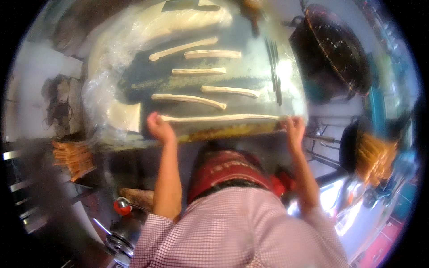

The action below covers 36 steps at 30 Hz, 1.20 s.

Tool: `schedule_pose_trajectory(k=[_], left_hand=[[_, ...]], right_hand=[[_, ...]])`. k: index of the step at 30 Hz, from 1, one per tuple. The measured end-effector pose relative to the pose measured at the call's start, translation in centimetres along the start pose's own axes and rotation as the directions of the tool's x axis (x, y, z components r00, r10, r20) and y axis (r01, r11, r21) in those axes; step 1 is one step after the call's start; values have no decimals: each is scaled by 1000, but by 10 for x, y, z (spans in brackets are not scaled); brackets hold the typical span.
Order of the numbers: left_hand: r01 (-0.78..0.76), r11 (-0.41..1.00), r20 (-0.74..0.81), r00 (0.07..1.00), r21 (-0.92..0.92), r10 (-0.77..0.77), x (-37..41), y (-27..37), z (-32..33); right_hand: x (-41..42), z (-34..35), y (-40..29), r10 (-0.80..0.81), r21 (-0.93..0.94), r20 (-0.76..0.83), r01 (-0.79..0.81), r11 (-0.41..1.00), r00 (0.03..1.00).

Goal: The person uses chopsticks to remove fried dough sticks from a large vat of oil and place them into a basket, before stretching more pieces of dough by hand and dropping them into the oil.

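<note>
A long, thin dough strip (pixel 221 118) is stretched sideways along the near edge of the worktable (pixel 241 105). My left hand (pixel 160 126) grips its left end, and my right hand (pixel 295 129) pinches the right end. Beyond it lie several shorter dough strips, among them a bent one (pixel 189 98), a straight one (pixel 198 71) and a slanted one (pixel 184 48). To the left of my left hand, a thick slab of dough (pixel 129 115) shows its cut face, partly covered with clear plastic film (pixel 100 87).
A large dark wok (pixel 338 50) stands right of the table. Thin dark sticks (pixel 274 67) lie near the table's right side. Golden fried dough sticks are piled at the right (pixel 377 159) and at the left (pixel 73 159). A rolling pin (pixel 253 15) seems to lie at the far edge.
</note>
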<state>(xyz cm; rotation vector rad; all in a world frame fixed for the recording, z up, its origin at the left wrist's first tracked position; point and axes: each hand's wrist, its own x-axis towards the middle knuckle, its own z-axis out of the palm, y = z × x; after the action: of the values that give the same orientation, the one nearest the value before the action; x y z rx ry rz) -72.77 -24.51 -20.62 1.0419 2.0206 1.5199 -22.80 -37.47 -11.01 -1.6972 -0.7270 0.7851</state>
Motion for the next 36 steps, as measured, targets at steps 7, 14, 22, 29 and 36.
schedule_pose_trajectory(k=[7, 14, 22, 29, 36], left_hand=[[542, 800, 126, 840, -258, -528, 25, 40, -19], [448, 835, 51, 888, -321, -457, 43, 28, -52], [636, 692, 257, 771, -342, -583, 95, 3, -97], [257, 870, 460, 887, -422, -39, 162, 243, -66], [-156, 854, 523, 732, -496, 437, 117, 422, 113]], right_hand=[[-3, 4, -10, 133, 65, -63, -129, 990, 989], [-4, 9, -12, 186, 113, -137, -171, 979, 973], [-5, 4, -9, 263, 133, -149, -244, 961, 953], [-8, -8, -47, 367, 352, 22, -351, 868, 930], [51, -85, -120, 165, 616, -89, -76, 784, 982]])
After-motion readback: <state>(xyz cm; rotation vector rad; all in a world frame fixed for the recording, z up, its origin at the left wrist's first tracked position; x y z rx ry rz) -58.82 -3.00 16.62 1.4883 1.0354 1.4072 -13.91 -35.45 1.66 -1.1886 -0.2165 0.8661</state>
